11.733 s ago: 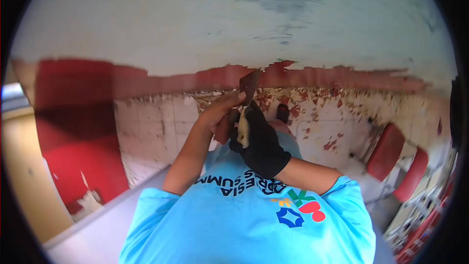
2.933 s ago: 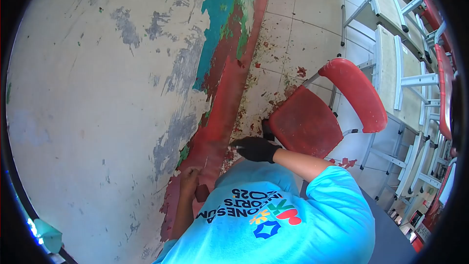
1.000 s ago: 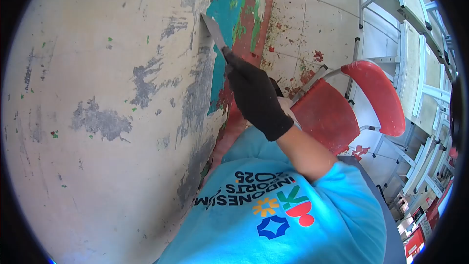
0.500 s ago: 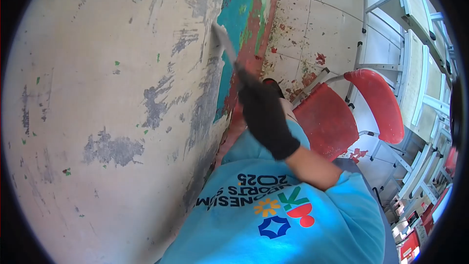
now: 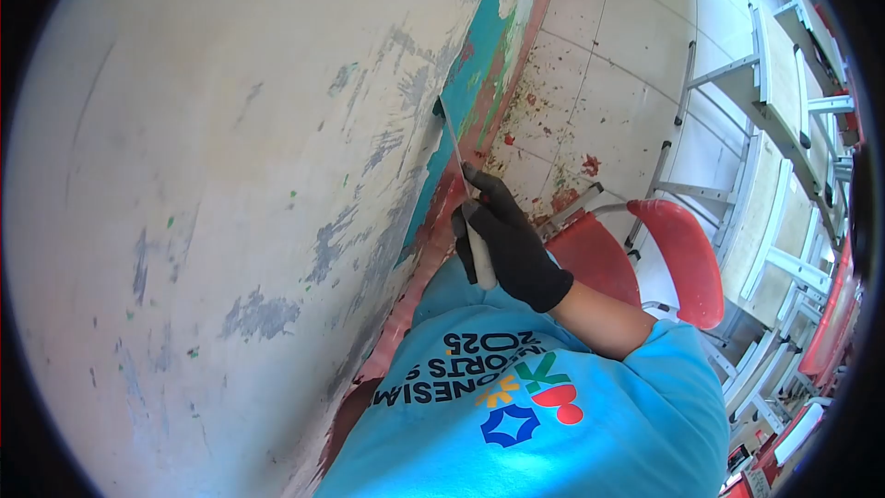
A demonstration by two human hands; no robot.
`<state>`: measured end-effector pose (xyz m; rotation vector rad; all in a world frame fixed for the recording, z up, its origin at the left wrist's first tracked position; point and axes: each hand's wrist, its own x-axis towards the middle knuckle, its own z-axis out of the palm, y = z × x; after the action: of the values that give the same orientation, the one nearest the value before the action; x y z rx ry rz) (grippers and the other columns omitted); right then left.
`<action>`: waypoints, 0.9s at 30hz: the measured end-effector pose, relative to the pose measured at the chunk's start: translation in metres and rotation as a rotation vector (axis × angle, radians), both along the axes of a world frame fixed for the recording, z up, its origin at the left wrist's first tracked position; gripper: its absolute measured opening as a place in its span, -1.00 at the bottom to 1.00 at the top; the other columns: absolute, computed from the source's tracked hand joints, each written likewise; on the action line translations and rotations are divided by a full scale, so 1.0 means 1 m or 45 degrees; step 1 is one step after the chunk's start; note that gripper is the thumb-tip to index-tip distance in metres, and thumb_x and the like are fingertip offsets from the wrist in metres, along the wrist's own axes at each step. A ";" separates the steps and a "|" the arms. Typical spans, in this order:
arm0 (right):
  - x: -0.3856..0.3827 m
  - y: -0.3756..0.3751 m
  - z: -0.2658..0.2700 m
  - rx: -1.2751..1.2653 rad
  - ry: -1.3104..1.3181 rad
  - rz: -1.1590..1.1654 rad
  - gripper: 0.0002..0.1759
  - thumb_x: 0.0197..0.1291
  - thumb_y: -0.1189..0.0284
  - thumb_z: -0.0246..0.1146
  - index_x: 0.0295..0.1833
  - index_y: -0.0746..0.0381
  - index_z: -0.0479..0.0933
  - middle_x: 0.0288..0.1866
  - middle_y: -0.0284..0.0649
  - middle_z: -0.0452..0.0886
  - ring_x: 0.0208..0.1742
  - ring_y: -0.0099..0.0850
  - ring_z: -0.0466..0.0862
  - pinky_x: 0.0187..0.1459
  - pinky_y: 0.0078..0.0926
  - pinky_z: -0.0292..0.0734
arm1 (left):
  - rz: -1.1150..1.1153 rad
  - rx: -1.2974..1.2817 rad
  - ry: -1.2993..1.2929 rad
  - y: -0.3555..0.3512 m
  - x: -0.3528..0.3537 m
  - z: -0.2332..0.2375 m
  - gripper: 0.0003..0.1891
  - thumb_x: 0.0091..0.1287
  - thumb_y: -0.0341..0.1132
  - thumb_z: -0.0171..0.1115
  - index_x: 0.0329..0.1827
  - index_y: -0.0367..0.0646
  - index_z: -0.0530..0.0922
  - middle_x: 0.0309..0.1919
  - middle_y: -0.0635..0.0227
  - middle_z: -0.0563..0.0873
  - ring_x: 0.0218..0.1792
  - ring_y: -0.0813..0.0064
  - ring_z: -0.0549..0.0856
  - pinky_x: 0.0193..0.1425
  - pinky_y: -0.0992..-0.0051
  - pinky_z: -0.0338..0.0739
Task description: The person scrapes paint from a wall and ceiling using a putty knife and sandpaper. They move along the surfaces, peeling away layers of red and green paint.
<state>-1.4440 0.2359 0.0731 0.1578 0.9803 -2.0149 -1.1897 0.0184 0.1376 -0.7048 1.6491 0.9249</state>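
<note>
My right hand [image 5: 516, 249], in a dark knit glove, is closed around the pale handle of a scraper [image 5: 481, 260]. The thin blade points up and away, its far end against the wall [image 5: 230, 166] at the edge of a bare teal strip [image 5: 475, 60]. A small dark patch shows at the blade tip; I cannot make out what it is. Off-white paint with grey worn patches covers most of the wall. My left hand is out of view.
A red chair [image 5: 682, 258] stands close by my right arm. Paint flakes lie scattered over the tiled floor [image 5: 636, 46] along the wall's red base. Desks with metal legs [image 5: 784, 120] line the right side.
My right hand has turned, so its fingers and the scraper's handle now show. The blade tip sits lower in view, while the camera's view has shifted and the chair appears lower.
</note>
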 end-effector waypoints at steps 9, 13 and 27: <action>-0.020 0.028 0.008 0.189 0.427 0.414 -0.17 0.16 0.59 0.05 0.50 0.09 -0.18 -0.02 -0.23 0.44 -0.33 -0.55 0.50 -0.36 -0.58 0.51 | 0.004 0.169 0.306 0.031 0.008 0.008 -0.64 0.14 -0.29 0.29 -0.02 -0.25 0.51 -0.45 0.23 0.57 -0.39 0.44 0.58 -0.29 0.47 0.44; -0.037 0.039 -0.005 0.159 0.532 0.624 -0.13 0.15 0.62 0.03 0.50 0.10 -0.25 0.02 -0.25 0.44 -0.31 -0.56 0.49 -0.32 -0.60 0.52 | -0.049 0.132 0.357 0.041 0.000 0.026 -0.57 0.00 -0.35 0.34 -0.02 -0.22 0.51 -0.35 0.24 0.57 -0.33 0.40 0.58 -0.25 0.45 0.45; -0.244 0.118 -0.001 0.223 0.784 1.398 -0.19 0.17 0.61 0.11 0.48 0.14 -0.13 0.12 -0.20 0.46 -0.27 -0.53 0.58 -0.39 -0.64 0.51 | 0.556 -0.550 0.814 0.162 -0.267 0.032 -0.59 0.19 -0.42 0.18 0.13 -0.20 0.40 -0.09 0.08 0.60 0.03 0.25 0.58 0.05 0.32 0.46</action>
<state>-1.6876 0.3540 0.0725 -0.7921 1.2284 -0.9448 -1.4567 0.1805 0.1697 -1.1798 2.3566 1.1951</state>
